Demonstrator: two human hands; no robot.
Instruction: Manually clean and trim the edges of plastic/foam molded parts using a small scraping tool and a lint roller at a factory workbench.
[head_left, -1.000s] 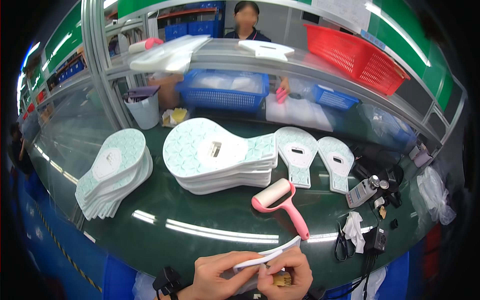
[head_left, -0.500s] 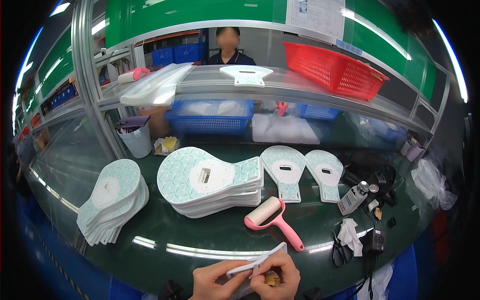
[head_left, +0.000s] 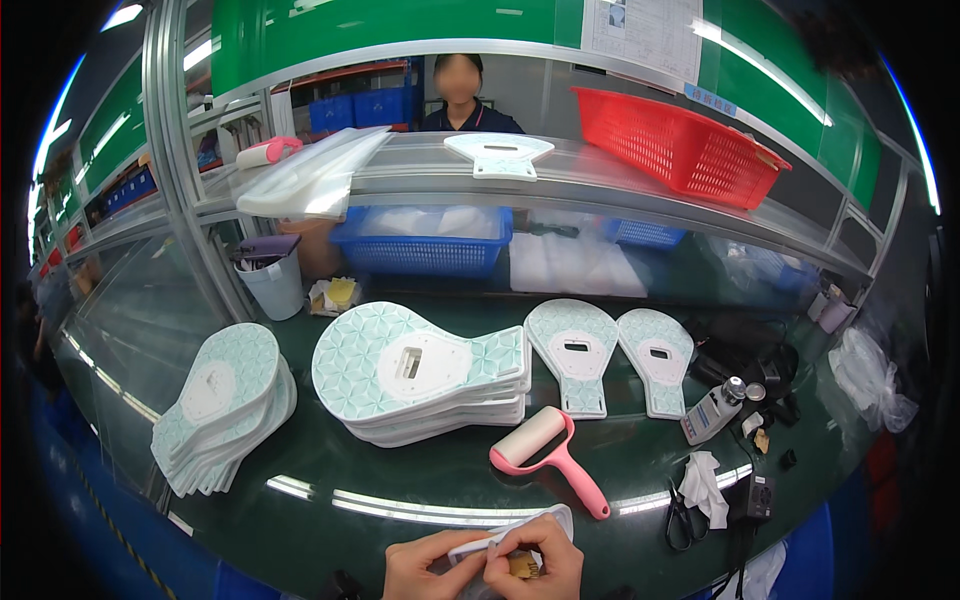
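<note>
Close to me at the table's near edge, a thin white panel [head_left: 562, 517] is pinched between my two hands and tilted. My left hand [head_left: 428, 566] grips its left end with closed fingers. Closed on its near side is my right hand [head_left: 548, 562], thumb and fingertips meeting the left hand's at the panel's edge. Under the right hand's fingers shows a small yellowish piece [head_left: 524, 566]; I cannot tell what it is. Just beyond lies a pink-handled lint roller [head_left: 535, 440] with a white roll, untouched.
Several paddle-shaped, green-patterned panels are stacked in the middle [head_left: 360, 340] and at left [head_left: 225, 375]. Two smaller stacks or panels [head_left: 572, 335] [head_left: 655, 345] lie right. Scissors [head_left: 682, 525], a white cloth [head_left: 703, 485] and a bottle [head_left: 710, 412] lie right. A red basket [head_left: 680, 150] stands on the shelf; a person sits beyond.
Both hands have shifted slightly, the right one to the left and closer to the left hand. The white panel has turned and shows more of its face. The whole view has shifted a little.
</note>
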